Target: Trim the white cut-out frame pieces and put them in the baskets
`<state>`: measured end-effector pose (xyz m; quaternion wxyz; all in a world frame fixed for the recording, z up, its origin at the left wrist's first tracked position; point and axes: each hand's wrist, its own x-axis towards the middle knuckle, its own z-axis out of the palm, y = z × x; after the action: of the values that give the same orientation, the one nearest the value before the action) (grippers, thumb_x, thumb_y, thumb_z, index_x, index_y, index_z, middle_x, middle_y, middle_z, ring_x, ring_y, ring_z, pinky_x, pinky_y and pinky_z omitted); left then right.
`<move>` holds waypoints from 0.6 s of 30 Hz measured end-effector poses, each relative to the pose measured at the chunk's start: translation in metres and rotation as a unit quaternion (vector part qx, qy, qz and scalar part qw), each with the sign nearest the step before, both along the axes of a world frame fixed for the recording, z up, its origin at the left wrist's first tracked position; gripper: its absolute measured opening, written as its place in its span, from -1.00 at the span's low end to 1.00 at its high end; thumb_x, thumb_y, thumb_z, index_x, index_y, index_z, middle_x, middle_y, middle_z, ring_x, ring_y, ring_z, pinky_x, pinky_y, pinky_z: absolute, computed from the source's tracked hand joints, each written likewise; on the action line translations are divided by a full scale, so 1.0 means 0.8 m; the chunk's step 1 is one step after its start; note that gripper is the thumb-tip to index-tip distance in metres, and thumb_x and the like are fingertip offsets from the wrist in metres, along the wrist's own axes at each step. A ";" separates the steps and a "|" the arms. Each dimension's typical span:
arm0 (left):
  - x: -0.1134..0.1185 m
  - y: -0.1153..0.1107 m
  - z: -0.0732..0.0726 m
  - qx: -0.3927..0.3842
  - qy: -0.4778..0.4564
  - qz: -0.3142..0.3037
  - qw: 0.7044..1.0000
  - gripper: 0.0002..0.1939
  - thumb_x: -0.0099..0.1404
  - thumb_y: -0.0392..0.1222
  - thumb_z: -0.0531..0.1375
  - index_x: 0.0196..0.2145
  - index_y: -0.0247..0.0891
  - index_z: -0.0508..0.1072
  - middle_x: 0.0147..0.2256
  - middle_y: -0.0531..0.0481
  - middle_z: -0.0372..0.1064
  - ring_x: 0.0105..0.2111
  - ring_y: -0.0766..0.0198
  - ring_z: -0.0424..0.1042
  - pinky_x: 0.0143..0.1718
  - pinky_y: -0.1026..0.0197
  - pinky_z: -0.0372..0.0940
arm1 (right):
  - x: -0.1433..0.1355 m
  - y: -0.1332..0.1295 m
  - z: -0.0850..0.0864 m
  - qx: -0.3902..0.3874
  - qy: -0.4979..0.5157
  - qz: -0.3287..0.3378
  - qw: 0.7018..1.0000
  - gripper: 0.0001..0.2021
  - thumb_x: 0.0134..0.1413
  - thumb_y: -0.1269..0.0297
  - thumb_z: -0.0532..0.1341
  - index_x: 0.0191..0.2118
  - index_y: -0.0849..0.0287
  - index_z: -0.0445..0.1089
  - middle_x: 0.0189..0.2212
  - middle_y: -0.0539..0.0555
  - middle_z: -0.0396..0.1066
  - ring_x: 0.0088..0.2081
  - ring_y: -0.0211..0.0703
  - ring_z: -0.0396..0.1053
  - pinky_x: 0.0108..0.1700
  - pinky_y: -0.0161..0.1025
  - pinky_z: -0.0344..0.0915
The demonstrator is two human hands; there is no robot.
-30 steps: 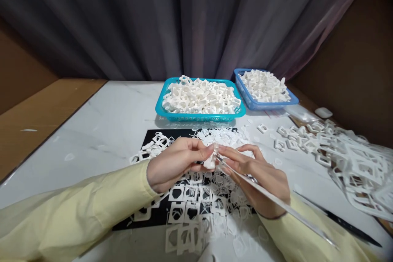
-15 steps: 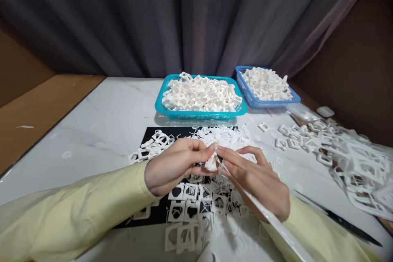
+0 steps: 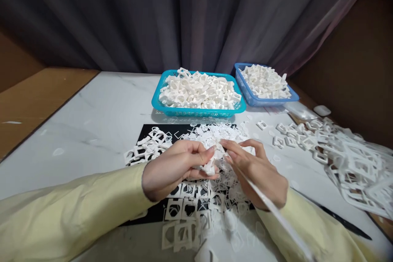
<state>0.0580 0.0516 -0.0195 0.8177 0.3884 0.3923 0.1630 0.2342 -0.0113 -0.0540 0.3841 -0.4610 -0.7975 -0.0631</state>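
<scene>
My left hand [image 3: 175,163] pinches a small white frame-like piece [image 3: 210,167] between thumb and fingers, low over the middle of the table. Just to its right, my right hand [image 3: 259,174] has its fingers closed round a long, thin white strip [image 3: 276,213] that runs back toward the lower right edge. Fingertips of both hands are a short gap apart. Beneath them a heap of thin white scraps [image 3: 211,133] covers much of a black mat [image 3: 145,133]. Flat white frames with cut-out centres [image 3: 174,208] lie in rows at the front.
A turquoise basket [image 3: 196,112] heaped with white pieces stands behind the mat, with a blue basket [image 3: 267,101] to its right. Loose white frames and scraps [image 3: 359,172] pile up at the right. A dark pointed tool [image 3: 346,222] lies near my right sleeve.
My right fingertips have drawn slightly away from the white piece, opening a small gap. The left hand keeps its pinch. The camera view has shifted a little.
</scene>
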 end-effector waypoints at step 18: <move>0.002 0.000 0.003 0.029 -0.012 0.019 0.999 -0.77 0.12 -0.23 0.25 -0.58 -0.35 0.30 -0.52 0.08 0.29 -0.45 0.36 0.37 -0.26 0.21 0.33 | -0.010 -0.012 0.007 -0.069 -0.036 0.047 0.996 -0.77 0.24 0.49 -0.04 -0.03 0.12 0.12 -0.08 0.16 0.45 0.02 -0.31 0.34 -0.01 -0.15 0.18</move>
<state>0.0594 0.0517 -0.0171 0.8072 0.4026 0.3852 0.1948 0.2264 -0.0208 -0.0483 0.3245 -0.4458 -0.8342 -0.0061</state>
